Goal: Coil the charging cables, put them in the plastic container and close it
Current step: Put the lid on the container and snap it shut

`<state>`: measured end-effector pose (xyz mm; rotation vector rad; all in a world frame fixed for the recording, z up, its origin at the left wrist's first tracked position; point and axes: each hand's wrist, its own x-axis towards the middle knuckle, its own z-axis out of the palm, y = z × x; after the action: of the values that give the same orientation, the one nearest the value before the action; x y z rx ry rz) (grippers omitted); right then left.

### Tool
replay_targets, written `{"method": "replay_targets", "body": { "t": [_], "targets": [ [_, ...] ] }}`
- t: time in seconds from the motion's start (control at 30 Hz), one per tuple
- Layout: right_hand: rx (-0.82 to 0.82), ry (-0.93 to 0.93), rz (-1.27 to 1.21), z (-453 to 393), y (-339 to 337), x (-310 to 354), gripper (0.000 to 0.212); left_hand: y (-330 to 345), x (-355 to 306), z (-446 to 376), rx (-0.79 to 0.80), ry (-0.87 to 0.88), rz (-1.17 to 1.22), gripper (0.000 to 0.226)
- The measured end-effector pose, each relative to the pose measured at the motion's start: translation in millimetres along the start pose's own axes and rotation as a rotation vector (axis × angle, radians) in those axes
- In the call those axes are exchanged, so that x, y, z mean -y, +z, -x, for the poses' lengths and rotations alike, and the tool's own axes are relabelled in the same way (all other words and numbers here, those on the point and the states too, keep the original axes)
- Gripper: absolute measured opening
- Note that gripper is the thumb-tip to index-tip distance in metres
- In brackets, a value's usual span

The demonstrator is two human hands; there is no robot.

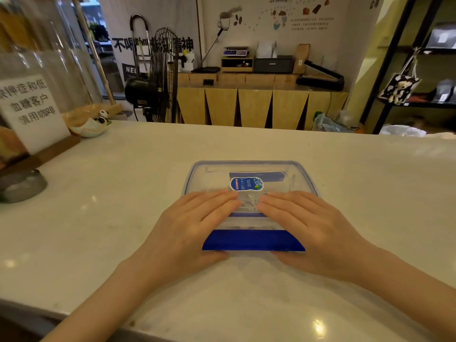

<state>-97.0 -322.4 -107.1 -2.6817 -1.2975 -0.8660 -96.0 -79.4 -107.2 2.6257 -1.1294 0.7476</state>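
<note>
A clear plastic container (249,169) with blue trim sits in the middle of the white counter, its transparent lid on top with an oval sticker (246,183). White coiled cables (249,202) show through the lid between my fingertips. My left hand (192,225) lies flat on the lid's left half, fingers together, thumb at the near edge. My right hand (311,228) lies flat on the right half in the same way. The near blue latch flap (254,239) sticks out toward me between the two hands. The far blue latch shows through the lid.
The white marble counter (123,193) stretches all around the container. At the far left stand a sign in a wooden holder (34,114), a small panda dish (91,125) and a grey object (22,185). A fan and shelves are behind the counter.
</note>
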Motion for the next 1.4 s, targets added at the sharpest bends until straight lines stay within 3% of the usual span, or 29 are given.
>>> {"method": "replay_targets", "body": {
  "t": [0.17, 0.3, 0.67, 0.8, 0.9, 1.13, 1.27, 1.33, 1.4],
  "targets": [
    [0.039, 0.043, -0.195, 1.7, -8.9, -4.8, 0.057, -8.1, 0.9, -0.9, 0.043, -0.084, 0.173, 0.060],
    [-0.068, 0.082, -0.336, -1.0, -6.4, -8.7, 0.042, -11.7, 4.1, -6.2, 0.039, -0.083, 0.221, 0.048],
    [-0.123, 0.097, -0.403, -3.0, -3.7, -9.4, 0.033, -11.0, 3.0, -8.8, -0.024, -0.126, 0.335, 0.043],
    [-0.025, 0.177, -0.601, -15.3, -15.2, -16.8, 0.030, -17.0, 5.9, -12.4, 0.011, -0.131, 0.334, 0.040],
    [0.091, 0.373, -0.762, -41.4, -22.8, -31.1, 0.022, -25.6, 12.4, -27.5, 0.085, -0.155, 0.380, 0.045],
    [0.133, 0.518, -0.630, -92.4, 11.0, -71.4, 0.018, -9.4, 47.0, -78.7, 0.068, -0.418, 0.302, 0.020],
    [0.269, 0.536, -0.646, -106.6, 24.6, -88.1, 0.027, -0.8, 71.0, -91.8, 0.062, -0.616, 0.449, 0.008],
    [0.398, 0.584, -0.686, -107.9, 27.3, -94.5, 0.037, 5.2, 79.3, -93.9, 0.080, -0.689, 0.512, 0.017],
    [0.530, 0.635, -0.675, -107.3, 28.3, -98.6, 0.054, 11.1, 83.4, -95.2, 0.212, -0.819, 0.593, 0.033]
  ]
}}
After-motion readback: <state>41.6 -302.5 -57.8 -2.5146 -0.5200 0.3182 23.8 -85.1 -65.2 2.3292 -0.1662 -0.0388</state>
